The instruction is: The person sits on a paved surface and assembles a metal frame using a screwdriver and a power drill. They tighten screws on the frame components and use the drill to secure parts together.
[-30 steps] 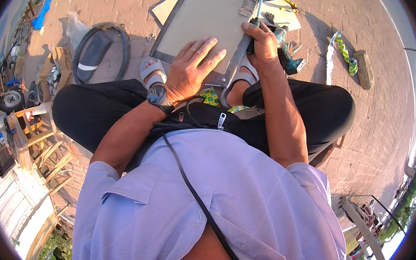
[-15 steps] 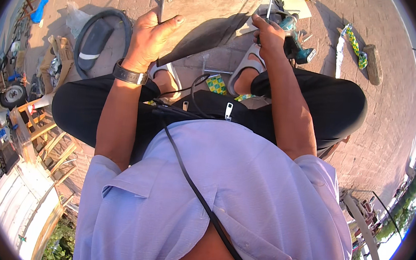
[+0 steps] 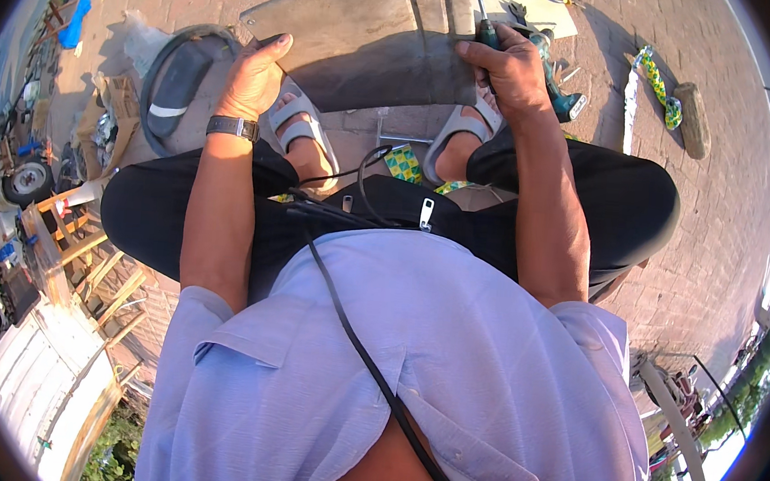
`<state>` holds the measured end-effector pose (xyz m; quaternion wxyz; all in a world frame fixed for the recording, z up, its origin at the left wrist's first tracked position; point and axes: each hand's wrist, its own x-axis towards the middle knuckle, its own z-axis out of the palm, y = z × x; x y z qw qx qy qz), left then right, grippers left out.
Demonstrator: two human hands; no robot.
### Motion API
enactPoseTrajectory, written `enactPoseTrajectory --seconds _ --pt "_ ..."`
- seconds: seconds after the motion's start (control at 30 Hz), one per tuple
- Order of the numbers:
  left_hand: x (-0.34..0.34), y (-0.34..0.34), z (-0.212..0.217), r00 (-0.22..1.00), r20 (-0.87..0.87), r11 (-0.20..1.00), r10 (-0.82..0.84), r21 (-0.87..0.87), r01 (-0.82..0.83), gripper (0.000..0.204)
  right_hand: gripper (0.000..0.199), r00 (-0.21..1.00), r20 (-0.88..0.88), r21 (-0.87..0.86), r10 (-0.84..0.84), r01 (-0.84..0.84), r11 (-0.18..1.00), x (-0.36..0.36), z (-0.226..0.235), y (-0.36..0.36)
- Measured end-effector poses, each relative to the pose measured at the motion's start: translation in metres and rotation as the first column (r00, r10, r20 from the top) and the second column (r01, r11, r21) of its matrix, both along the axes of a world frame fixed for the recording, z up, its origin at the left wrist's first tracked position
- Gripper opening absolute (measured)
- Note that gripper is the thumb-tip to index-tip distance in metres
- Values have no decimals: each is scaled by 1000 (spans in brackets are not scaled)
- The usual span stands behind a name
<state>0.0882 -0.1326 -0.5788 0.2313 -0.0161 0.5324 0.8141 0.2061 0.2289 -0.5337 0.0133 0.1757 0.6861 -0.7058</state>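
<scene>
A worn grey-brown flat panel (image 3: 345,52) with raised ridges near its right end is held up over my feet. My left hand (image 3: 255,77) grips its left end, thumb on the upper face and fingers hidden beneath. At the right end, my right hand (image 3: 514,70) is closed round the dark handle of a screwdriver (image 3: 487,33), whose thin metal shaft points away from me. The thumb of that hand also rests at the panel's edge. Just beyond it lies a teal and black cordless drill (image 3: 562,101), partly hidden by the hand.
Pale sheets (image 3: 547,14) lie on the brick paving behind the panel. A black hose loop (image 3: 150,123) is at left, a stone block (image 3: 689,120) at right. Near my sandals (image 3: 310,135) are a metal rod and a green-yellow packet (image 3: 403,163). Wooden frames (image 3: 86,249) stand far left.
The panel has turned and shifted, so its ridged right end now meets my right hand. My left hand has moved slightly down and left; the screwdriver has tilted.
</scene>
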Motion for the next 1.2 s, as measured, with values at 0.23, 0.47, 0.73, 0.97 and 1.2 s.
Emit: enactPoseTrajectory --seconds 0.23,0.47,0.73,0.97,1.2 --pt "10 14 -46 935 311 915 -171 403 33 43 24 963 -253 556 95 64 829 0 20 -27" --pt "26 78 -12 855 505 854 -118 491 -173 52 20 883 -376 815 280 172 553 9 20 -61" --pt "36 91 -12 817 557 900 -150 419 -120 25 21 881 -373 818 291 164 552 21 6 -58" --pt "32 87 -18 925 375 959 65 232 -162 18 24 952 -306 710 -22 244 660 22 -13 -61" --pt "30 75 -19 962 251 962 111 217 -167 8 36 965 260 -319 -42 127 939 19 -7 -86"
